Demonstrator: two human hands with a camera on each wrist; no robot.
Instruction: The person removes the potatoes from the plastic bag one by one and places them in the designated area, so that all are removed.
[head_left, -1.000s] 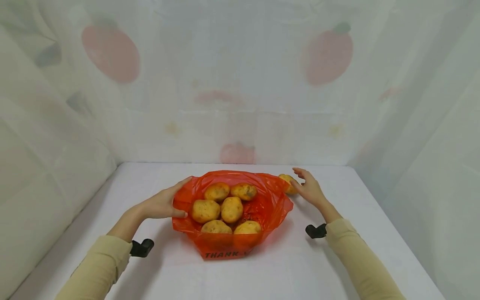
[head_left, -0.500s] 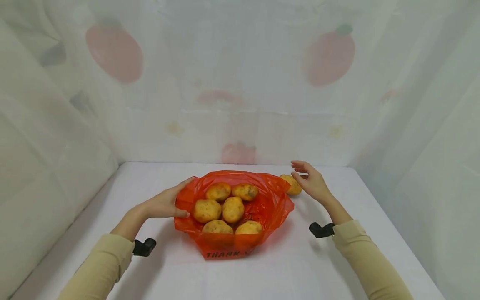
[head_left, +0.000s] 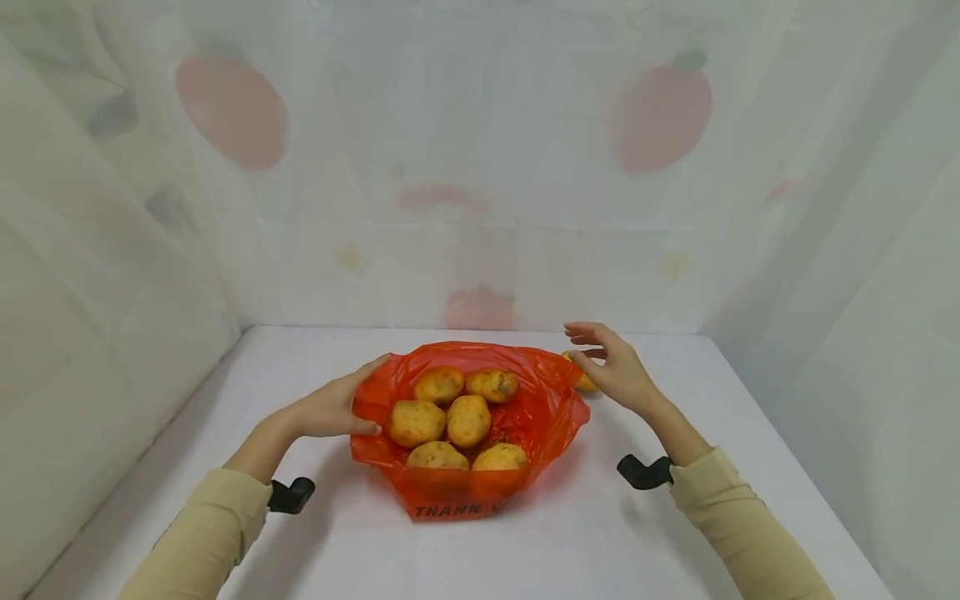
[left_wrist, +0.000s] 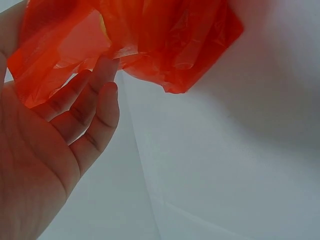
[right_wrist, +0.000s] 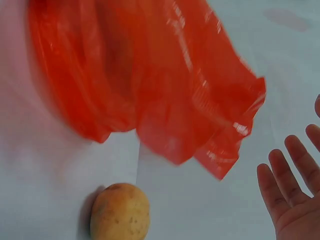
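A red plastic bag (head_left: 547, 417) with dark lettering stands on the table, its mouth spread wide. Several potatoes (head_left: 417, 423) lie inside. At its left rim my left hand (head_left: 333, 407) holds the plastic, thumb toward the front and other fingers behind the edge. In the left wrist view, the bag (left_wrist: 165, 45) passes between the thumb and fingers of that hand (left_wrist: 55, 125). My right hand (head_left: 615, 367) hovers beyond the bag's right side with nothing in it, fingers (right_wrist: 280, 182) spread apart. A loose potato (right_wrist: 120, 212) rests on the table there, partly hidden behind that hand in the head view.
The table (head_left: 570, 550) has a white cover. Pale curtains (head_left: 480, 125) printed with red fruit rise at the back and sides. A black wrist mount (head_left: 291, 496) juts inward from the left wrist, and another mount (head_left: 645, 472) from the right.
My right hand has risen a little off the loose potato, then shifted left over it, covering more of it. My left hand stays at the bag's rim.
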